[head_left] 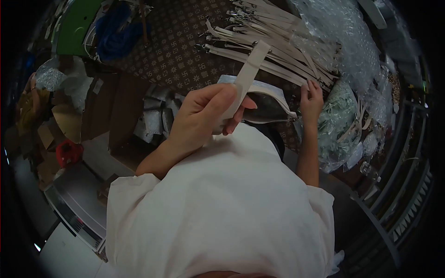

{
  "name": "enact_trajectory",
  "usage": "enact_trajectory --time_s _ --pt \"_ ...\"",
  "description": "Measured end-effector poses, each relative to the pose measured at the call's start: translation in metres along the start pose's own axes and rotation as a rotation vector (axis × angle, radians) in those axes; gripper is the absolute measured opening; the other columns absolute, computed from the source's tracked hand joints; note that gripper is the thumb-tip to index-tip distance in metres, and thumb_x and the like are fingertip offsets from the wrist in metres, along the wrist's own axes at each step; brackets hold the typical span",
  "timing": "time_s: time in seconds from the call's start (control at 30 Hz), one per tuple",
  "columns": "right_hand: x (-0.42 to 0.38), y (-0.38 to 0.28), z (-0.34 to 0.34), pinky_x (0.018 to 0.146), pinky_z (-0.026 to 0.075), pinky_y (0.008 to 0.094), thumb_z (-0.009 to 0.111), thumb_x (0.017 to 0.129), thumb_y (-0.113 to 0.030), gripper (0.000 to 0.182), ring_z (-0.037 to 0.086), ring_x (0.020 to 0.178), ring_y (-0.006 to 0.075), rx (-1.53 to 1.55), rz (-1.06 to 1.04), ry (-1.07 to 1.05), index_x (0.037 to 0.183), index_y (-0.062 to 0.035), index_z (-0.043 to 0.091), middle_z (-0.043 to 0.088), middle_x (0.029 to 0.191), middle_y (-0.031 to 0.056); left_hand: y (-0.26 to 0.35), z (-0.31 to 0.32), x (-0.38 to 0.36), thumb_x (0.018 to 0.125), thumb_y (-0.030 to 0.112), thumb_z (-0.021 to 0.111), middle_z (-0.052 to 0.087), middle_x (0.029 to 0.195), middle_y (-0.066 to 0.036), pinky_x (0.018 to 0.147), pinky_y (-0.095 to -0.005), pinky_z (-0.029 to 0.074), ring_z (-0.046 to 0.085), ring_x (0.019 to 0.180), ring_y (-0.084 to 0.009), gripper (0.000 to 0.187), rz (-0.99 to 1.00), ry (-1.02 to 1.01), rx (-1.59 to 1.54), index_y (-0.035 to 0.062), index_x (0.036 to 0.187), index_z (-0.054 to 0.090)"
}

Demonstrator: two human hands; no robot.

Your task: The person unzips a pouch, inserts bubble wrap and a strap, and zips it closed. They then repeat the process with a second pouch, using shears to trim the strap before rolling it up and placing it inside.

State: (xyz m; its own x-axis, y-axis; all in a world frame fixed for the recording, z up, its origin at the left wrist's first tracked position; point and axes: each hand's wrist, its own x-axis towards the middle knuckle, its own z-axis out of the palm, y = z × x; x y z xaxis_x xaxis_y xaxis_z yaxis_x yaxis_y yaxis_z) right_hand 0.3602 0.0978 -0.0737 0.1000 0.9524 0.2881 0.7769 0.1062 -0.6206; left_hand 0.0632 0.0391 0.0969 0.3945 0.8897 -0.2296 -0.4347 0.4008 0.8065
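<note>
Over the patterned bench [176, 51], the left hand [204, 116] is raised with its grip closed around the lower end of a pale strap [245, 76], which stands up and tilts to the right above a grey pouch [266, 104] lying near the bench's front edge. Just right of the pouch, the right hand [311, 98] rests its loosely curled fingers on the near end of a pile of straps [273, 44]; whether that grip has closed on any strap cannot be told. Bubble wrap [343, 41] lies beyond the pile on the right.
</note>
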Motion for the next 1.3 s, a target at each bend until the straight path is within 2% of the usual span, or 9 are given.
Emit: enact_trajectory --time_s 0.23,0.33,0.43,0.63,0.77,1.0,1.1,1.23,1.3 --pt "0.003 -0.21 -0.018 0.061 0.046 0.0299 0.052 0.085 -0.01 0.013 0.059 0.069 0.0171 0.845 -0.408 -0.952 0.088 0.001 0.058 0.06 0.073 0.0091 0.015 0.009 0.016 0.092 0.021 0.044 0.055 0.076 -0.005 0.061 -0.0218 0.045 0.055 0.069 -0.0116 0.029 0.425 0.212 0.144 -0.0026 0.102 0.056" --pt "0.014 -0.236 -0.012 0.055 0.045 0.0306 0.053 0.083 -0.007 0.008 0.058 0.06 0.021 1.135 -0.145 -1.084 0.082 0.0005 0.056 0.058 0.066 0.0088 0.052 -0.031 0.002 0.092 0.033 0.041 0.056 0.084 -0.008 0.084 -0.0394 0.044 0.056 0.076 -0.0221 0.041 0.629 -0.391 -0.313 -0.0034 0.106 0.053" --pt "0.042 -0.257 -0.021 0.048 0.043 0.0242 0.052 0.083 -0.001 0.008 0.053 0.046 0.0121 1.014 -0.516 -0.519 0.09 -0.0019 0.057 0.053 0.056 0.0055 0.072 -0.044 -0.017 0.087 0.046 0.038 0.054 0.095 -0.013 0.089 -0.044 0.04 0.053 0.087 -0.0278 0.058 0.571 -0.261 -0.154 -0.0048 0.115 0.044" --pt "0.073 -0.283 -0.017 0.052 0.044 0.0279 0.057 0.079 -0.001 0.009 0.056 0.054 0.0162 0.568 -0.887 -0.121 0.087 -0.0019 0.056 0.056 0.064 0.0081 0.072 -0.049 -0.048 0.08 0.067 0.032 0.053 0.104 -0.025 0.086 -0.0467 0.043 0.052 0.101 -0.0363 0.091 0.201 -0.242 0.071 -0.0092 0.129 0.023" --pt "0.077 -0.266 -0.005 0.053 0.044 0.0284 0.06 0.076 -0.004 0.009 0.055 0.056 0.0187 0.359 -0.869 -0.131 0.084 -0.0024 0.057 0.057 0.067 0.0085 0.052 -0.067 -0.053 0.091 0.045 0.036 0.053 0.065 -0.007 0.047 -0.0271 0.049 0.056 0.053 -0.0162 0.054 0.287 -0.498 -0.18 -0.0066 0.103 0.043" --pt "0.093 -0.179 -0.025 0.045 0.04 0.0235 0.055 0.085 -0.015 0.018 0.051 0.049 0.0106 0.448 -0.524 -0.795 0.074 -0.0016 0.057 0.054 0.058 0.0033 0.098 -0.087 -0.056 0.093 0.023 0.041 0.049 0.063 -0.005 0.052 -0.0231 0.046 0.054 0.057 -0.0122 0.033 0.6 -0.4 -0.788 -0.0058 0.11 0.04" --pt "0.071 -0.168 -0.019 0.045 0.039 0.0234 0.053 0.087 -0.019 0.024 0.05 0.048 0.0081 0.514 -0.248 -1.012 0.07 -0.002 0.056 0.053 0.055 0.0008 0.096 -0.077 -0.034 0.092 0.022 0.042 0.049 0.069 -0.007 0.059 -0.0277 0.045 0.053 0.065 -0.014 0.04 0.909 0.048 -0.844 -0.0037 0.122 0.035" --pt "0.049 -0.179 -0.031 0.042 0.038 0.0203 0.054 0.087 -0.02 0.023 0.049 0.046 0.0055 0.531 -0.04 -1.44 0.076 -0.0008 0.058 0.054 0.057 0.0001 0.029 -0.078 0.027 0.086 0.01 0.052 0.057 0.093 -0.009 0.075 -0.0288 0.043 0.053 0.081 -0.0163 0.04 0.898 0.47 0.56 0.0004 0.123 0.042" --pt "0.057 -0.182 -0.043 0.042 0.038 0.0191 0.055 0.086 -0.02 0.021 0.049 0.047 0.0042 0.574 -0.078 -1.521 0.081 -0.001 0.06 0.056 0.059 0.0005 0.002 -0.072 0.04 0.088 0.011 0.049 0.057 0.094 -0.008 0.074 -0.0276 0.043 0.053 0.081 -0.0145 0.033 0.693 0.314 0.713 -0.0007 0.119 0.045"
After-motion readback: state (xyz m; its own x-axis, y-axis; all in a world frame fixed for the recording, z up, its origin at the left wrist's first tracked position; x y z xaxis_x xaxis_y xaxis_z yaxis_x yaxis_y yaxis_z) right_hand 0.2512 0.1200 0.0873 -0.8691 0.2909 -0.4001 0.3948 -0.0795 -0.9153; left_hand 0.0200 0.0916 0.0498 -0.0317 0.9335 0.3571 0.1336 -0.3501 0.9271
